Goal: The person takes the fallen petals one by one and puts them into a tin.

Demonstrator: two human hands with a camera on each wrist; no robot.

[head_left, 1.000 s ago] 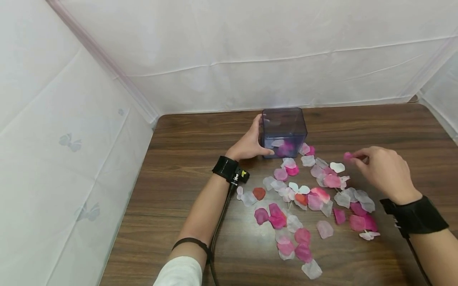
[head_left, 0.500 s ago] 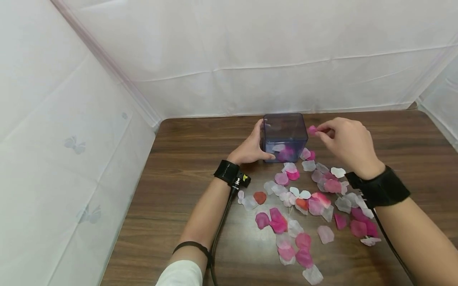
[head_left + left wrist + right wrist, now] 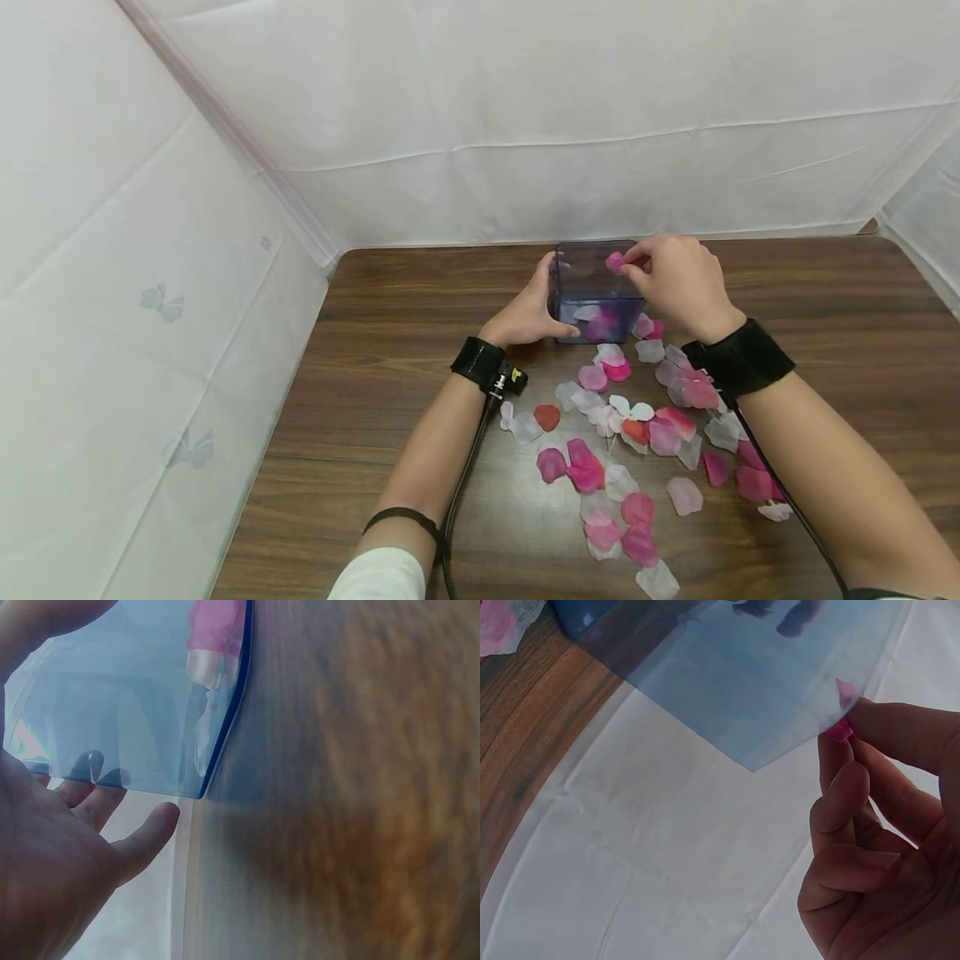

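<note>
boxes: 1 [image 3: 597, 292] | hands: 2 | wrist straps: 2 | loose petals: too many to count

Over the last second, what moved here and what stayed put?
The right hand carried the pink petal it pinches from over the table's right side, leftward and away from the person, to above the open top of the clear box. It has not let go. The left hand kept holding the box's left side, the box stayed in place, and the loose petals on the table lie as before.
</note>
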